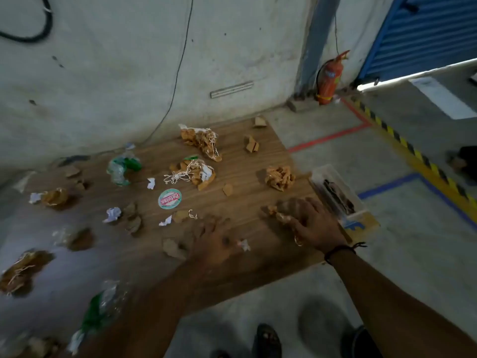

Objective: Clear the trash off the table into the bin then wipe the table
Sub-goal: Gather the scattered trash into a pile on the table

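Clearing step, barely begun: trash point(200, 140) litters the bench point(240, 174). Right hand point(317, 223) curls over a wad point(277, 214) right of the sticker point(169, 198). Left hand point(214, 239) is below the sticker, too blurred to tell its fingers. Next: lift the wad and find the bin, which is not in view.

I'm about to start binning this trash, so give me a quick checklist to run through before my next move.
1. Wad under right hand: ok, the hand rests on it near the table's right edge.
2. Grip of right hand closed: cannot tell, fingertips blurred.
3. Something in left hand: cannot tell, it is blurred over brown scraps.
4. Bin in view: not ok, none shows.
5. Table cleared for wiping: not ok, other wads, scraps and a crushed bottle lie on it.
6. Cloth ready: not ok, none shows.
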### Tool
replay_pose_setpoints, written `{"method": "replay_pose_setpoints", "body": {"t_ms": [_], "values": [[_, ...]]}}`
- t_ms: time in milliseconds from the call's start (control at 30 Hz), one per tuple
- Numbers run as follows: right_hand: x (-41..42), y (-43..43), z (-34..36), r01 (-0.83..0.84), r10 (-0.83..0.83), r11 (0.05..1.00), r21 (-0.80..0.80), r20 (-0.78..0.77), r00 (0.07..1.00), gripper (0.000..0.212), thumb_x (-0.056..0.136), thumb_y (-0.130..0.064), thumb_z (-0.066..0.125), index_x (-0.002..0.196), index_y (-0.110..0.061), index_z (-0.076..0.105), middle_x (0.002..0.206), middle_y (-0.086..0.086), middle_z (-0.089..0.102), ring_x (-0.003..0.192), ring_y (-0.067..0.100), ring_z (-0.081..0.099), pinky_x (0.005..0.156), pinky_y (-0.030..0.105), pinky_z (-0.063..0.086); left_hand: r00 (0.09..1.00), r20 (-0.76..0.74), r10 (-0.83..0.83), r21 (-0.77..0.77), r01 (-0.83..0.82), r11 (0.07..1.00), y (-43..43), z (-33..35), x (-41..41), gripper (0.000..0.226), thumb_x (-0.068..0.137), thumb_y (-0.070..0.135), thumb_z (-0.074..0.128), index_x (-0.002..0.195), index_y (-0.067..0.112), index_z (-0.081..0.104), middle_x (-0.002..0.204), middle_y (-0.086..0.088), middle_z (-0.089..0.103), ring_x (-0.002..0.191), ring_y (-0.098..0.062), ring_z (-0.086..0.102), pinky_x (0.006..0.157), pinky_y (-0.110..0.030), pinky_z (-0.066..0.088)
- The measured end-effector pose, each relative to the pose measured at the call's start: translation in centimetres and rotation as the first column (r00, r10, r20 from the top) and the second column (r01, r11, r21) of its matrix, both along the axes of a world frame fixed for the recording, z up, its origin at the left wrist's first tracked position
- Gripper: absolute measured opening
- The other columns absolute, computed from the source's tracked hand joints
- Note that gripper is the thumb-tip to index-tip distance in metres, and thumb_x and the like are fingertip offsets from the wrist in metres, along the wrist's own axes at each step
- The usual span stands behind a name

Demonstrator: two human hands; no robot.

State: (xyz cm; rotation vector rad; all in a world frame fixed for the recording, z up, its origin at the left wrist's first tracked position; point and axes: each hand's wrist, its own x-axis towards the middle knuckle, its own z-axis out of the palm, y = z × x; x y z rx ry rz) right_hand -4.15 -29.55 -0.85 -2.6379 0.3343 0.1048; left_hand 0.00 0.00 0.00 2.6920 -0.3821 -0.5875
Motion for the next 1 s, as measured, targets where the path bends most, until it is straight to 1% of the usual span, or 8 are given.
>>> {"method": "replay_pose_setpoints", "body": {"t_ms": [200,333,433,600,667,767,900,1000], "values": [[1.0,3.5,-2.0,0.022,-0.022,0.996,-0.083,0.004,1.000,0.092,0.064,-0.091,0.030,0.141,-0.041,0.036,0.154,0.005,0.031,0.141,0.030,0.027,0.112,0.050,0.027,0.980,0.121,-0.156,0.042,0.152,0.987,-0.7,-3.5,-0.2,0.083,0.068,0.081,0.038,0.141,0.041,0.030,0.156,0.006,0.018,0.144,-0.027,0.007,0.114,-0.053,0.013],[1.9,5.3,-3.0,-0.118,0.121,0.963,-0.241,-0.004,0.993,0.070,0.076,-0.078,0.036,0.137,-0.044,0.040,0.151,0.003,0.036,0.139,0.030,0.031,0.107,0.052,0.028,0.939,0.285,-0.193,0.098,0.171,0.980,-2.3,-4.7,-0.6,0.065,0.081,0.067,0.047,0.139,0.038,0.040,0.151,0.004,0.029,0.139,-0.025,0.020,0.112,-0.043,0.016],[2.0,6.2,-4.0,-0.180,0.214,0.924,-0.336,0.067,0.975,0.056,0.082,-0.067,0.039,0.129,-0.039,0.051,0.139,0.000,0.052,0.128,0.027,0.046,0.097,0.048,0.039,0.925,0.359,-0.124,0.017,0.127,0.992,-2.9,-5.2,-1.2,0.041,0.087,0.049,0.055,0.126,0.034,0.055,0.135,0.000,0.045,0.129,-0.025,0.035,0.101,-0.039,0.029],[2.1,5.9,-4.5,-0.180,0.235,0.940,-0.289,0.169,0.957,0.040,0.088,-0.044,0.042,0.114,-0.022,0.063,0.118,0.001,0.065,0.104,0.027,0.061,0.081,0.042,0.046,0.888,0.455,-0.072,-0.187,0.174,0.967,-3.1,-5.7,0.2,0.023,0.083,0.024,0.047,0.078,0.017,0.068,0.086,-0.004,0.064,0.085,-0.025,0.060,0.078,-0.029,0.032],[2.6,5.3,-4.0,-0.130,0.182,0.963,-0.235,0.216,0.959,0.029,0.087,-0.036,0.053,0.105,-0.017,0.064,0.107,0.005,0.066,0.094,0.029,0.062,0.076,0.041,0.048,0.868,0.493,-0.049,-0.261,0.202,0.944,-2.9,-4.9,1.3,0.021,0.080,0.020,0.048,0.073,0.014,0.066,0.078,-0.006,0.065,0.080,-0.017,0.055,0.075,-0.027,0.033],[4.3,3.8,-1.3,-0.052,0.101,0.988,-0.146,0.354,0.930,0.024,0.079,-0.027,0.072,0.096,-0.013,0.062,0.096,0.008,0.064,0.086,0.028,0.062,0.072,0.038,0.047,0.864,0.495,0.093,-0.286,0.061,0.956,-2.9,-2.4,3.3,0.024,0.084,0.027,0.048,0.080,0.015,0.068,0.084,-0.006,0.068,0.081,-0.025,0.061,0.077,-0.032,0.029],[7.9,1.2,3.4,0.004,0.090,0.979,-0.206,0.443,0.892,0.041,0.080,-0.055,0.062,0.098,-0.018,0.062,0.100,0.004,0.063,0.091,0.025,0.058,0.073,0.038,0.043,0.807,0.558,0.192,-0.353,0.022,0.935,-4.1,1.2,7.0,0.024,0.085,0.031,0.051,0.085,0.014,0.068,0.086,-0.006,0.068,0.084,-0.028,0.061,0.080,-0.029,0.029],[10.3,0.3,5.1,-0.012,0.118,0.971,-0.239,0.436,0.892,0.051,0.078,-0.065,0.050,0.100,-0.020,0.061,0.103,0.004,0.061,0.095,0.027,0.058,0.076,0.041,0.045,0.824,0.514,0.240,-0.458,0.027,0.888,-5.6,3.2,8.9,0.009,0.083,0.012,0.063,0.087,0.005,0.068,0.088,-0.013,0.065,0.083,-0.028,0.058,0.073,-0.019,0.029]]}}
